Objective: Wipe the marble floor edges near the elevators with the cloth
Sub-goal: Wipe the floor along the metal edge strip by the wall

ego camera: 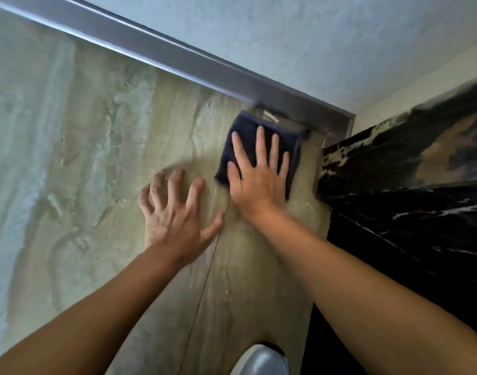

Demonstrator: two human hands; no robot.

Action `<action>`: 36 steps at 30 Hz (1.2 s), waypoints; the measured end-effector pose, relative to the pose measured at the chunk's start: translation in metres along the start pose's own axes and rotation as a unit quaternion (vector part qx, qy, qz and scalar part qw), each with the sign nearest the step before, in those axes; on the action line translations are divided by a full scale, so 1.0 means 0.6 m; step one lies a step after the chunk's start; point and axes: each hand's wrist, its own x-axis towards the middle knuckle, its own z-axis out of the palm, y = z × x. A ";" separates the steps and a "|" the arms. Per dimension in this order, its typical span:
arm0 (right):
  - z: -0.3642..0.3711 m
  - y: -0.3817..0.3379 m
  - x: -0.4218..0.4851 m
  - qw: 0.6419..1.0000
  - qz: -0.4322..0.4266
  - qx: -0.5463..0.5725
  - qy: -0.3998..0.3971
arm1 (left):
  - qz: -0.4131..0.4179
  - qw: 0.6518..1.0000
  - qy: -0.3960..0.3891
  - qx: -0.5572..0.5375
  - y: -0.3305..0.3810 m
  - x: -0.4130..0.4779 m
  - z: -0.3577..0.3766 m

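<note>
A folded dark blue cloth lies flat on the beige marble floor, tucked into the corner where the metal elevator sill meets the black marble wall base. My right hand presses flat on the cloth, fingers spread over it. My left hand rests on the bare floor just left of the cloth, fingers apart and bent, holding nothing.
The grey metal sill runs diagonally from upper left to the corner. Beyond it is a pale textured surface. Black veined marble fills the right side. A thin floor joint runs between my arms. A grey shoe tip shows at the bottom.
</note>
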 end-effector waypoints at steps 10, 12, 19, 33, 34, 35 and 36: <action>-0.027 0.125 -0.136 0.981 -0.122 -0.058 -0.136 | -0.179 0.975 0.127 -0.039 -0.139 0.077 -0.043; -0.027 0.072 -0.090 0.981 -0.141 -0.052 -0.126 | -0.167 0.978 0.118 -0.027 -0.147 0.069 -0.036; -0.012 -0.371 0.287 0.886 -0.426 -0.055 -0.177 | -0.161 0.979 0.127 -0.018 -0.144 0.065 -0.038; -0.046 0.000 0.125 0.910 -0.364 -0.158 -0.120 | -0.152 0.974 0.157 -0.054 -0.155 0.071 -0.035; -0.042 -0.009 0.133 0.905 -0.379 -0.153 -0.115 | -0.152 0.974 0.157 -0.056 -0.153 0.071 -0.035; -0.037 -0.045 0.154 0.902 -0.397 -0.136 -0.106 | -0.148 0.975 0.154 -0.059 -0.155 0.071 -0.035; -0.035 -0.103 0.184 0.897 -0.416 -0.117 -0.089 | -0.145 0.975 0.155 -0.062 -0.156 0.071 -0.035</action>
